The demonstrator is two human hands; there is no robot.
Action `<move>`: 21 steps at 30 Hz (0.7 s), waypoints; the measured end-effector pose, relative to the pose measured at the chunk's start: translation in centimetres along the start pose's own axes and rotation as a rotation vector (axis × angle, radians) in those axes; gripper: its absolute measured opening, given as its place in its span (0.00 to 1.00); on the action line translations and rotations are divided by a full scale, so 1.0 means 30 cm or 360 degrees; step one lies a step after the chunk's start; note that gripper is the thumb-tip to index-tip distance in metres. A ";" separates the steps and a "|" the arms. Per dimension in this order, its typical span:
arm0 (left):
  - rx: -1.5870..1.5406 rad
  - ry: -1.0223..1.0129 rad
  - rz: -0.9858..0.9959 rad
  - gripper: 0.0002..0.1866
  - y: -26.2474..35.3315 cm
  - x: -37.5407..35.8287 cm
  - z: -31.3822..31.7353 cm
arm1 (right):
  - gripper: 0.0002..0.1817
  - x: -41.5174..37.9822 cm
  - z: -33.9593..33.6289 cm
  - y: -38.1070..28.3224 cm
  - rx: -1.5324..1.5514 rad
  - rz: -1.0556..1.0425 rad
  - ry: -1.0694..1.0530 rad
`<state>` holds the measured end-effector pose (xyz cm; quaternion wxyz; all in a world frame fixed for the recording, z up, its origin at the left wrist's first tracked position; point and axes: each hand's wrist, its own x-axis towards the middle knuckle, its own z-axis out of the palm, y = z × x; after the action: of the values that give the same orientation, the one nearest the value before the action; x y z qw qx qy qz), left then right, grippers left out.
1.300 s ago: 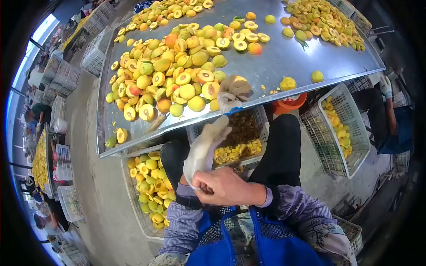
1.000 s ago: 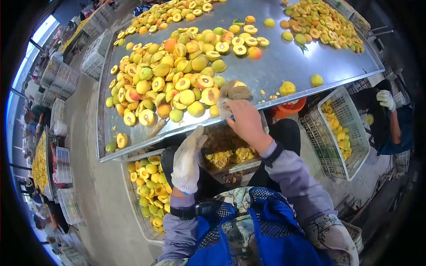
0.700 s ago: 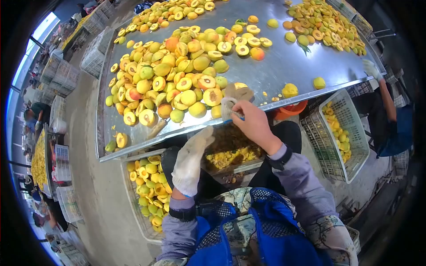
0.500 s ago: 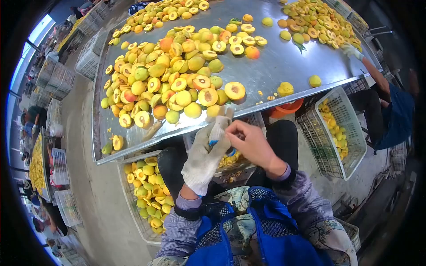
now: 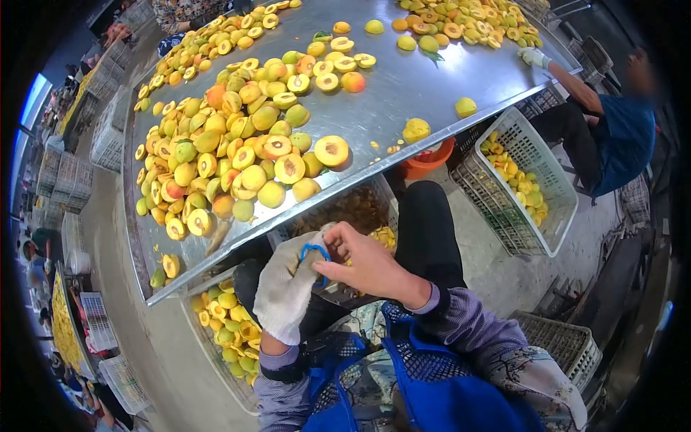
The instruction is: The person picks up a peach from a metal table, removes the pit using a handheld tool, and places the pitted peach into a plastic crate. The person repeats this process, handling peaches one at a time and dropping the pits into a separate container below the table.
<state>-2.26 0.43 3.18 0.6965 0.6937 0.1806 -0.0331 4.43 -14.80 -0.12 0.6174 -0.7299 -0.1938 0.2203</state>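
Note:
My left hand (image 5: 282, 284), in a whitish knit glove, is closed on what looks like a second work glove with a blue-edged cuff (image 5: 314, 252). My bare right hand (image 5: 367, 261) pinches the rim of that cuff; much of the loose glove is hidden between both hands. They meet over my lap, just off the front edge of the metal table (image 5: 403, 108). Above them on the table lies a big heap of halved and whole yellow peaches (image 5: 237, 137). By the heap's near edge rests a thin, brownish handle-like item (image 5: 218, 236), partly covered.
A crate of peach halves (image 5: 230, 324) stands left of my legs, another crate (image 5: 536, 209) to the right. Below the table are an orange bucket (image 5: 428, 164) and a crate with brown scraps (image 5: 345, 209). A co-worker's gloved hand (image 5: 534, 57) is at the far-right heap.
My view has swung to the right. Both hands have lowered toward my lap, away from the table edge, and the blue cuff now shows as an open loop between them.

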 end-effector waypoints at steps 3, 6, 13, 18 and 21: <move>0.0123 0.0033 0.0073 0.16 0.020 -0.004 0.010 | 0.15 -0.005 -0.022 0.005 -0.0377 0.0026 -0.0003; 0.0268 0.0139 0.0093 0.16 0.054 -0.018 0.014 | 0.11 -0.012 -0.044 0.004 -0.0640 -0.0133 0.0153; 0.0815 0.0301 0.0377 0.12 0.016 -0.006 0.055 | 0.05 -0.055 0.024 -0.006 -0.0822 -0.0619 0.0254; 0.1340 0.0187 0.0458 0.12 0.091 -0.024 0.110 | 0.07 -0.069 0.044 0.022 -0.1051 -0.0175 -0.0082; 0.1412 0.0208 0.0495 0.13 0.088 -0.050 0.144 | 0.10 -0.066 0.072 0.122 -0.0439 -0.0312 -0.0219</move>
<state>-1.99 -4.00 6.04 0.3169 0.9436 0.0865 0.0412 1.61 -14.75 -3.88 0.5151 -0.7686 -0.3340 0.1798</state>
